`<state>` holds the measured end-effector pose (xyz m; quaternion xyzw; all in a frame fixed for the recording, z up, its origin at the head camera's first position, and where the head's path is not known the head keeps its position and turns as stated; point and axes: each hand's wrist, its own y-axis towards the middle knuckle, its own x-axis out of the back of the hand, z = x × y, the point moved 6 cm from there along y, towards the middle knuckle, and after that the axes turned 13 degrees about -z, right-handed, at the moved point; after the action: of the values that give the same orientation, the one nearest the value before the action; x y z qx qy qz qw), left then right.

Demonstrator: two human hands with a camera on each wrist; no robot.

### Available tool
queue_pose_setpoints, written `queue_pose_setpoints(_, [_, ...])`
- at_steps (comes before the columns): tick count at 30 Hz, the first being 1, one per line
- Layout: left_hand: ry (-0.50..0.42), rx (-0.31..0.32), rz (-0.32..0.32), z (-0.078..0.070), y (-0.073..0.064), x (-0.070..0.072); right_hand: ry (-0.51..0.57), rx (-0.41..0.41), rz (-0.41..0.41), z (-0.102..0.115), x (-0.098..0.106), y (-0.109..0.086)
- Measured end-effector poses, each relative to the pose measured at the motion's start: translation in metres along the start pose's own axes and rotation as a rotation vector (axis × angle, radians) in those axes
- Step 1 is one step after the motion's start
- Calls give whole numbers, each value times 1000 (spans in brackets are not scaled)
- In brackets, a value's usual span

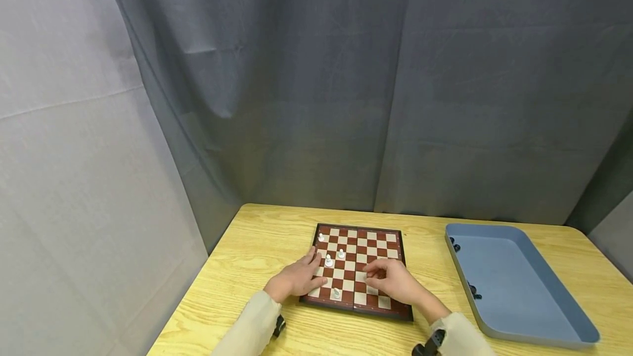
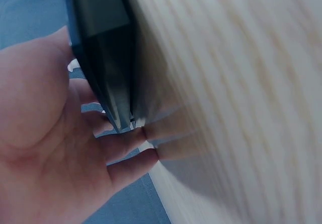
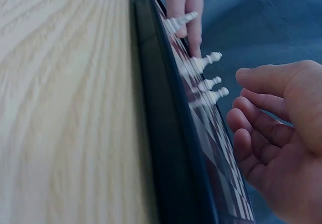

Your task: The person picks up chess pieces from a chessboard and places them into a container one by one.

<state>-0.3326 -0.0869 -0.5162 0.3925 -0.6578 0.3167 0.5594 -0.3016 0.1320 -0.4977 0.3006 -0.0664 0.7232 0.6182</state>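
A chessboard (image 1: pixel 356 294) with brown and cream squares lies on the table. Several white chess pieces stand on its left half, among them a white pawn (image 1: pixel 341 254), a larger white piece (image 1: pixel 329 261) and a white knight (image 1: pixel 336 293) near the front edge. My left hand (image 1: pixel 299 276) rests along the board's left side with fingers spread, touching its dark rim (image 2: pixel 108 58). Over the right half hovers my right hand (image 1: pixel 393 280), thumb and fingers loosely bent. Nothing shows between those fingers (image 3: pixel 261 128) in the right wrist view.
A shallow blue-grey tray (image 1: pixel 519 279) sits to the right of the board. Small black chess pieces (image 1: pixel 473 289) lie inside it against the left wall. Behind the wooden table (image 1: pixel 212 301) hangs a dark grey curtain (image 1: pixel 316 98), with a lighter one at left.
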Motion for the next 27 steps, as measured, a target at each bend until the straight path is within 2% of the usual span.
queue_pose_setpoints(14, [9,8,-3,2,3,-4,26,14,74,14,-38,7])
queue_pose_setpoints(27, [18,11,-5,2,4,-4,-22,70,126,22,-51,6])
